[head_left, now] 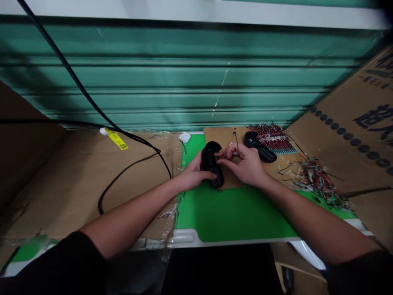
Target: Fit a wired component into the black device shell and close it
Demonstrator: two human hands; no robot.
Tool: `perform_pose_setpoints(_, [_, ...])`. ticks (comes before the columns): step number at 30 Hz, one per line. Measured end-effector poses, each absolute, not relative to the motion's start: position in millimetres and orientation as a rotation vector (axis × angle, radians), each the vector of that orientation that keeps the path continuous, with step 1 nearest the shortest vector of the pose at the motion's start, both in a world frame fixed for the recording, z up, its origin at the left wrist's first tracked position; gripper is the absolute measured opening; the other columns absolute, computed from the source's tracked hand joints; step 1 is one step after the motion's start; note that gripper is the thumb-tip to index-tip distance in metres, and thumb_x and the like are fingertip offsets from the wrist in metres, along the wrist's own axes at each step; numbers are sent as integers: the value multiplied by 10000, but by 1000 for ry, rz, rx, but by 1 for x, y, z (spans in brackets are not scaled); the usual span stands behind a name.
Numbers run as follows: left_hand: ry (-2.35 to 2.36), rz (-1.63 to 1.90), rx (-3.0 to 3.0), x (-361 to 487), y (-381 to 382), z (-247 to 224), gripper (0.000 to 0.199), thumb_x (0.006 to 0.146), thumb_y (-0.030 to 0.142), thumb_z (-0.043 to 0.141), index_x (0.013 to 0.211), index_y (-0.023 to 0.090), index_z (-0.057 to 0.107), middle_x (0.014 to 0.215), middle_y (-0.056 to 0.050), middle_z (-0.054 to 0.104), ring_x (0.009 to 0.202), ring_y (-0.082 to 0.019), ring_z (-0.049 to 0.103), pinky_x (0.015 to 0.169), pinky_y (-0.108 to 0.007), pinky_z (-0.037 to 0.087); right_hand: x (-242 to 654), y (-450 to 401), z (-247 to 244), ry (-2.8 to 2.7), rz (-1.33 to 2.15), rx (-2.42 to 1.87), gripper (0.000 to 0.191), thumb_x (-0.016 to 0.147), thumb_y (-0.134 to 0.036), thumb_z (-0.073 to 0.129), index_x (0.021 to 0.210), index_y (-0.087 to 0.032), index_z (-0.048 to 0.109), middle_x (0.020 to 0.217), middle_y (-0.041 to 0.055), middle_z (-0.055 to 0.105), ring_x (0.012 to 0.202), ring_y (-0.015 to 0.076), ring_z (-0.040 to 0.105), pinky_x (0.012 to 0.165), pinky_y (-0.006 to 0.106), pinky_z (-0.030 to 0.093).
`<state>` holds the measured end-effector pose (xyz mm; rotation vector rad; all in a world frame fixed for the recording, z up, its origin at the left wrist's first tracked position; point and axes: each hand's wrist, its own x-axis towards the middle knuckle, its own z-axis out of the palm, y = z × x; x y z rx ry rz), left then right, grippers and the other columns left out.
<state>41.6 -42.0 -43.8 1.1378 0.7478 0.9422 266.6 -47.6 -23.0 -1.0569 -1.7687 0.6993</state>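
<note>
My left hand (196, 174) grips a black plastic shell (210, 164), an oblong housing standing on a green cutting mat (233, 215). My right hand (242, 164) pinches thin red and black wires (226, 150) between its fingertips, just beside the shell's upper end. A second black shell (259, 146) lies on a brown cardboard sheet (222, 139) to the right of my right hand. Behind it sits a heap of red-and-black wires with metal terminals (272, 138). The shell's inner side is hidden by my fingers.
A loose tangle of cut wires (319, 182) lies at the right on the mat's edge. Cardboard sheets (86, 180) line the bench and walls. A black cable (132, 139) crosses the left side, near a yellow tag (118, 139). A green corrugated shutter (184, 82) stands behind.
</note>
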Motion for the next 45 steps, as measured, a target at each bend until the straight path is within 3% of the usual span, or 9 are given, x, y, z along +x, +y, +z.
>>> perform_pose_setpoints(10, [701, 944, 1176, 42, -43, -42, 804, 538, 96, 950, 1286, 233, 690, 1323, -89, 753, 1360, -341, 642, 1123, -437, 511, 274, -46, -18, -1954, 630, -1048, 249, 953, -381, 838, 874, -266, 632, 841, 12, 750, 752, 215, 721, 724, 344, 538])
perform_pose_setpoints(16, [705, 916, 1183, 42, -43, -40, 766, 554, 78, 928, 1267, 231, 693, 1278, -87, 758, 1288, -329, 670, 1069, -423, 527, 278, -47, -19, -2078, 535, -1045, 82, 997, -267, 693, 940, -266, 634, 880, 19, 781, 748, 207, 739, 705, 319, 522])
perform_pose_setpoints(22, [732, 937, 1240, 42, -44, -37, 813, 539, 90, 926, 1298, 226, 670, 1138, -49, 733, 1099, -277, 676, 940, -364, 549, 269, -52, -20, -1923, 461, -1067, 229, 976, -289, 749, 811, -254, 594, 848, 20, 792, 765, 211, 765, 704, 315, 534])
perform_pose_setpoints(28, [755, 936, 1269, 41, -45, -35, 804, 542, 88, 875, 1299, 210, 634, 1057, -11, 678, 988, -217, 622, 876, -314, 518, 263, -57, -14, -1789, 432, -1210, 415, 882, -343, 836, 647, -234, 511, 636, -2, 668, 601, 165, 646, 575, 281, 409])
perform_pose_setpoints(33, [726, 969, 1255, 42, -43, -41, 788, 552, 82, 823, 1297, 210, 601, 1025, 7, 651, 939, -189, 592, 812, -286, 480, 258, -58, -17, -1671, 564, -1293, 401, 861, -397, 823, 618, -210, 565, 583, -10, 606, 539, 121, 528, 535, 273, 342])
perform_pose_setpoints(38, [685, 983, 1262, 43, -43, -45, 812, 584, 93, 806, 1351, 221, 575, 1024, 4, 670, 906, -185, 619, 775, -283, 487, 254, -56, -25, -1639, 1001, -1273, 355, 925, -521, 767, 842, -177, 791, 628, 23, 701, 497, 143, 567, 482, 278, 397])
perform_pose_setpoints(45, [594, 915, 1246, 42, -44, -41, 815, 639, 90, 786, 1413, 207, 558, 1024, -30, 733, 907, -220, 713, 787, -317, 542, 253, -53, -32, -1557, 1321, -1110, 418, 913, -604, 812, 922, -188, 764, 551, -20, 643, 437, 133, 565, 430, 253, 440])
